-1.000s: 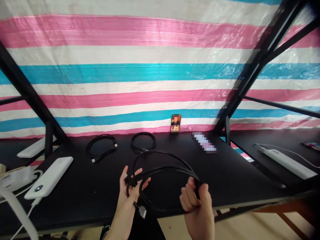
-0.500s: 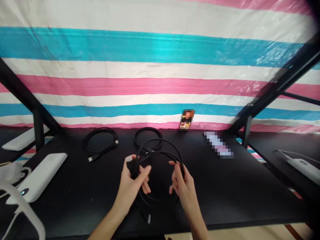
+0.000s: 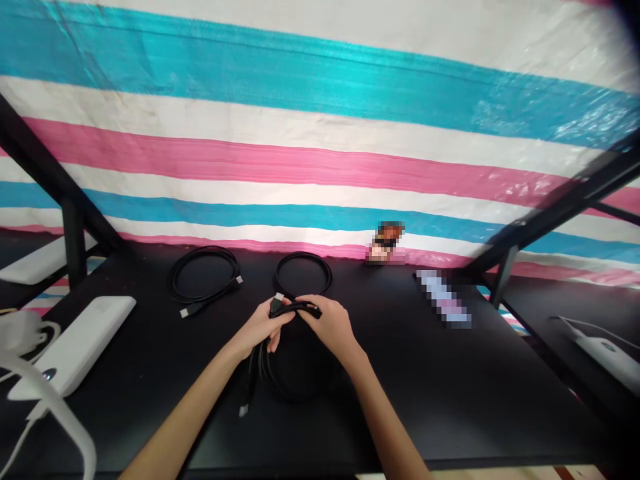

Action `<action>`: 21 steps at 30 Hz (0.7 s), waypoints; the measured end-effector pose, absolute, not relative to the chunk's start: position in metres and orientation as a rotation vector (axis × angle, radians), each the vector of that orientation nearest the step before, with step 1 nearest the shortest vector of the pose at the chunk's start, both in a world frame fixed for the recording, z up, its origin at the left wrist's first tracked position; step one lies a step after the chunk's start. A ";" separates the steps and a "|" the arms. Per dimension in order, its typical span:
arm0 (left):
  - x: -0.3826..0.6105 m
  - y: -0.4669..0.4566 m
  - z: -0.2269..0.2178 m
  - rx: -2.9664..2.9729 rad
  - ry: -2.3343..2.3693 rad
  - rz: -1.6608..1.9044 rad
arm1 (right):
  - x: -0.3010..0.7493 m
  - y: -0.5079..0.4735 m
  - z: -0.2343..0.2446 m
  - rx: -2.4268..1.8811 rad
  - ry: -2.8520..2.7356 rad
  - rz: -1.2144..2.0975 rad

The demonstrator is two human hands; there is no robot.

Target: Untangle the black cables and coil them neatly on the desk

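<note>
Black cable (image 3: 263, 367) was held in both hands above the desk (image 3: 425, 400)

The left hand (image 3: 263, 328) was mostly closed around the bundled strands, one plug (image 3: 278, 298) rising above it and another (image 3: 244, 409) hanging below. Close beside it, the right hand (image 3: 330, 323), fingers bent, pinched more strands. The loop drooped beneath; whether it touched the desk could not be told. One coiled cable (image 3: 173, 283) lay farther back leftward, another coil (image 3: 303, 256) just beyond the hands.

On the tabletop (image 3: 450, 400), a cord (image 3: 173, 280) lies behind and left of the left grip (image 3: 261, 325); a power bank (image 3: 95, 340) lies farther left.
</note>
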State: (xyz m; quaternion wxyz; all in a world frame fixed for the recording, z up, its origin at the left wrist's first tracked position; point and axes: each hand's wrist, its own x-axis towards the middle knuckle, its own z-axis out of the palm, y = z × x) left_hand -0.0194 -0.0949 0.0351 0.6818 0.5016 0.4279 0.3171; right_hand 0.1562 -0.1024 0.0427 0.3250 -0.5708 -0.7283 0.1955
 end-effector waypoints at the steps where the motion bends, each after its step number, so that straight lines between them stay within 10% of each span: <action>1: -0.020 -0.094 0.033 1.124 0.965 0.722 | 0.154 -0.101 0.040 -1.483 -1.925 0.524; 21: -0.036 -0.095 0.038 0.873 0.808 1.016 | 0.143 -0.113 0.029 -1.330 -1.469 0.639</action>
